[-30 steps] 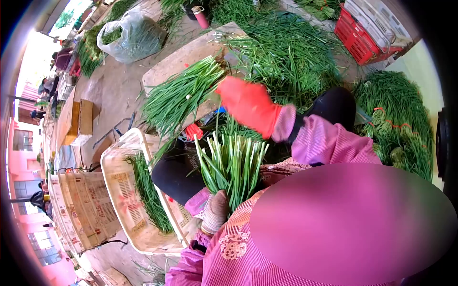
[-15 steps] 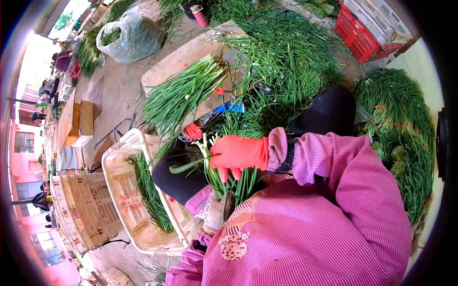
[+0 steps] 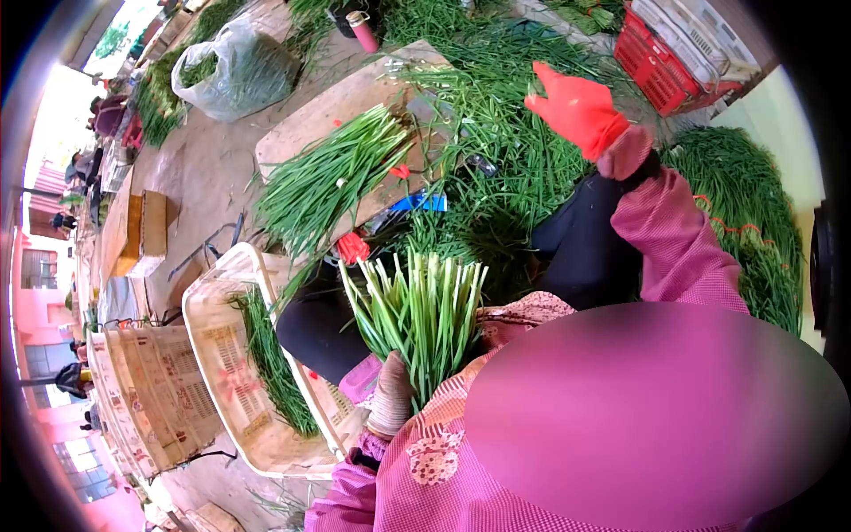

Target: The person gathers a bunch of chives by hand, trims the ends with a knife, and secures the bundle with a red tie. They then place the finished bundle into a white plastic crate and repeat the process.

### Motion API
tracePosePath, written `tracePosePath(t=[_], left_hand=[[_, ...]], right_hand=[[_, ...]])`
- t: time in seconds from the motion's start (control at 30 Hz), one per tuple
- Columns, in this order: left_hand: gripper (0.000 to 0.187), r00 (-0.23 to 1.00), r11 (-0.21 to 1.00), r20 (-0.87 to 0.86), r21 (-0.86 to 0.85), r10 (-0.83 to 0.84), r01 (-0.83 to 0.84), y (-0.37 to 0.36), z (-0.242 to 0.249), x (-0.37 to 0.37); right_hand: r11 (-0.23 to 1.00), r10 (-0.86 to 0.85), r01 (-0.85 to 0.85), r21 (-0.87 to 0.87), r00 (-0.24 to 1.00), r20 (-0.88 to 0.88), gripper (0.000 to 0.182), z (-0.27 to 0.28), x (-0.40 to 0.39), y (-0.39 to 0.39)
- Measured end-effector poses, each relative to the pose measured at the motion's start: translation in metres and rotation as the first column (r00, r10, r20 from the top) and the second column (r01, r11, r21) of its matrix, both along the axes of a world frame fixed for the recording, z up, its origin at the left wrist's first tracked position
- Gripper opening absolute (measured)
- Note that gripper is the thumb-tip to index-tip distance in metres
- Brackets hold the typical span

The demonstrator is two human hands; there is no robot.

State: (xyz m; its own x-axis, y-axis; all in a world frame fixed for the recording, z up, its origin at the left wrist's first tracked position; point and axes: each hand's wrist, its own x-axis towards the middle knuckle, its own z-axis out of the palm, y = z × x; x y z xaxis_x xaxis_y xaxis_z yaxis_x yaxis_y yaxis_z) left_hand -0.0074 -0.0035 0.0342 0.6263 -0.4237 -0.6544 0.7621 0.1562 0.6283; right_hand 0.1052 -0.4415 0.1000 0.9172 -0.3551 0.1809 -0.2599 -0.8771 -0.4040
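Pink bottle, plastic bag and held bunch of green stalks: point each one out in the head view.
Pink bottle [image 3: 364, 35]: head view, on the middle of its body.
Plastic bag [image 3: 244, 78]: head view, on the middle of its side.
Held bunch of green stalks [image 3: 422, 324]: head view, midway along the visible stalks.

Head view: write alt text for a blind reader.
A person's left hand holds a bunch of green stalks, pale ends outward; the red-gloved right hand is above a heap of loose greens. A crate nearby holds more greens.
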Motion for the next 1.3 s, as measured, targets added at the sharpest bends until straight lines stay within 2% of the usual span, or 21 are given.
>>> tracePosePath(t=[0.03,0.07,0.1,0.13,0.2,0.27,0.4,0.47,0.5,0.6,0.67,0.73,0.87,0.93,0.97,1.0,1.07,1.1,1.2,1.23,1.3], left_hand=[[0.057,1.0,1.0,0.001,-0.002,-0.002,0.002,-0.001,0.003,0.001],[0.057,1.0,1.0,0.007,-0.02,0.008,-0.008,-0.003,0.005,0.001],[0.057,1.0,0.999,0.011,-0.035,0.02,-0.02,-0.002,0.006,0.001],[0.057,1.0,0.999,0.008,-0.029,0.02,-0.02,-0.001,0.007,0.001],[0.06,0.999,0.999,0.033,-0.043,0.023,-0.021,0.0,0.007,0.003],[0.063,0.998,0.995,-0.004,-0.078,0.06,-0.06,0.005,-0.004,0.002],[0.069,0.996,0.997,-0.06,-0.053,0.061,-0.064,0.011,-0.007,0.003],[0.072,0.995,0.998,-0.083,0.002,0.063,-0.063,0.014,-0.009,0.003],[0.067,0.994,0.992,-0.048,-0.064,0.103,-0.106,-0.002,0.014,0.002],[0.064,0.992,0.993,-0.077,-0.055,0.1,-0.104,0.013,-0.001,0.004],[0.063,0.988,0.988,-0.081,-0.078,0.128,-0.134,0.001,0.013,0.004],[0.062,0.983,0.982,-0.112,-0.105,0.144,-0.155,-0.001,0.013,0.004],[0.059,0.989,0.982,-0.076,-0.13,0.125,-0.134,0.002,0.011,0.001],[0.058,0.992,0.986,-0.059,-0.115,0.116,-0.122,0.0,0.016,0.002],[0.057,0.993,0.989,-0.043,-0.099,0.11,-0.114,-0.002,0.019,0.002],[0.056,0.994,0.991,-0.027,-0.081,0.106,-0.108,-0.002,0.02,0.001],[0.048,0.996,0.989,0.042,-0.126,0.08,-0.074,0.017,-0.015,0.0],[0.044,0.989,0.984,0.023,-0.103,0.149,-0.146,0.008,-0.008,-0.002],[0.048,0.988,0.985,0.015,-0.087,0.154,-0.152,-0.005,0.011,-0.001],[0.054,0.99,0.982,0.046,-0.138,0.135,-0.127,-0.004,0.012,-0.004],[0.054,0.994,0.989,0.086,-0.14,0.061,-0.049,0.0,0.01,-0.005]], right_hand=[[0.785,-0.012,0.157,-0.6,0.971,0.237,0.039,-0.006,0.0,0.003],[0.784,-0.011,0.156,-0.601,0.971,0.239,0.039,-0.009,0.0,0.005],[0.911,0.177,-0.07,-0.407,0.957,0.231,0.041,-0.003,-0.003,0.025],[0.934,0.348,-0.307,-0.185,0.899,0.266,0.043,0.001,-0.007,0.047],[0.772,0.575,-0.593,0.229,0.805,0.147,0.046,0.009,-0.014,0.09],[0.663,0.677,-0.647,0.377,0.733,0.069,0.043,0.002,-0.022,0.124],[0.691,0.661,-0.659,0.298,0.743,0.109,0.04,-0.028,-0.028,0.164],[0.629,0.76,-0.7,0.339,0.645,-0.079,0.037,-0.034,-0.028,0.171],[0.627,0.757,-0.695,0.352,0.65,-0.064,0.03,-0.042,-0.027,0.174],[0.6,0.732,-0.678,0.424,0.68,0.052,0.025,-0.057,-0.029,0.169],[0.66,0.699,-0.659,0.361,0.714,0.027,0.021,-0.069,-0.019,0.156],[0.829,0.557,-0.536,-0.159,0.817,0.149,0.021,-0.059,-0.005,0.141],[0.864,0.493,-0.468,-0.186,0.861,0.125,0.022,-0.022,0.002,0.151],[0.715,0.671,-0.573,0.4,0.724,-0.162,0.032,-0.017,0.0,0.167],[0.672,0.715,-0.57,0.473,0.666,-0.213,0.045,-0.02,-0.003,0.175],[0.669,0.718,-0.573,0.473,0.664,-0.211,0.045,-0.027,-0.004,0.182],[0.416,0.802,-0.468,0.78,0.592,-0.072,0.047,-0.043,-0.002,0.193],[0.424,0.803,-0.494,0.759,0.593,-0.063,0.044,-0.048,0.003,0.193],[0.437,0.817,-0.439,0.785,0.558,-0.142,0.041,-0.035,0.004,0.188],[0.402,0.808,-0.494,0.771,0.588,-0.045,0.041,-0.042,0.003,0.191],[0.456,0.802,-0.445,0.771,0.581,-0.138,0.041,-0.042,0.001,0.184]])
